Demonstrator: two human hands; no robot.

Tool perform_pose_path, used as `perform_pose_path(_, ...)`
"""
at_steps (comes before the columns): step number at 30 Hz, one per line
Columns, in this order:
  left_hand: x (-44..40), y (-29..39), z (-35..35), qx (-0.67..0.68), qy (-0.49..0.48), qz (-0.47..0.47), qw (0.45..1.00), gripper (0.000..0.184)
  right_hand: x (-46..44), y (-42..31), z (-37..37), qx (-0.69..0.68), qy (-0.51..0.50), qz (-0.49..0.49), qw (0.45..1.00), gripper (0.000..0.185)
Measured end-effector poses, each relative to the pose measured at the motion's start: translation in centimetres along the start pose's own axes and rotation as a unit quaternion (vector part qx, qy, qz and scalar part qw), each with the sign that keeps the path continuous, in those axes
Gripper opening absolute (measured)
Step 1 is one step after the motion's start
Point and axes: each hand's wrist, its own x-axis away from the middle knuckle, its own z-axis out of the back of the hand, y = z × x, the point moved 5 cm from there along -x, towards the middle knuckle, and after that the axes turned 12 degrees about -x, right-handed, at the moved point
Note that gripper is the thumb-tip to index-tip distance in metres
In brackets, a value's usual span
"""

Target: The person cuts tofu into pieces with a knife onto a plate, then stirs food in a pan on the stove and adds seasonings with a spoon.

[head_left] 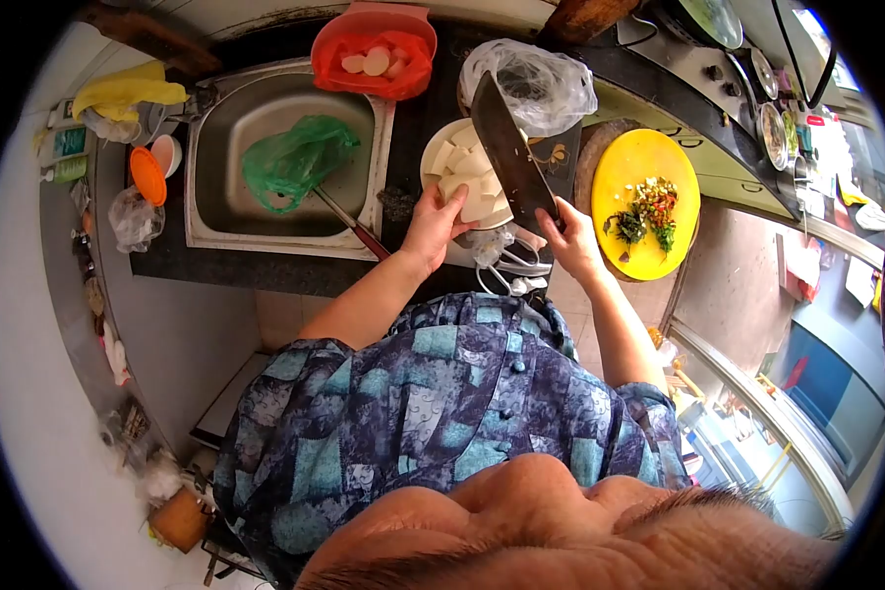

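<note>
A dark-bladed cleaver (506, 147) is in my right hand (572, 246), its handle gripped and its broad blade slanting up and left over the right side of a white bowl (430, 157). Cut white pieces (449, 155) that look like tofu fill the bowl. My left hand (433, 224) is at the bowl's near left side, thumb and fingers closed around one white piece (459, 185). Part of the bowl's right side is hidden by the blade.
Left of the bowl is a steel sink (216, 128) holding a green plastic bag (300, 162) and a red-handled utensil (354, 224). Behind stand a red-lined basket (374, 25) and a clear bag (536, 84). A yellow board (629, 157) with chopped vegetables (649, 211) lies right.
</note>
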Motion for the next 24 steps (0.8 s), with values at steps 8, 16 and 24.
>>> perform_pose_path(8,-0.7,3.1,0.8,-0.417,0.14,-0.312,0.842,0.033,1.7,0.8,-0.4,-0.06,0.065,-0.004,0.996,0.016)
perform_pose_path(16,-0.4,2.3,0.7,-0.535,0.308,-0.427,0.66,0.038,3.4,2.1,-1.6,-0.117,0.094,-0.06,0.987,0.018)
perform_pose_path(24,-1.3,1.0,1.5,-0.346,0.247,-0.508,0.749,0.048,4.5,2.4,-0.9,-0.168,0.144,-0.067,0.973,0.017)
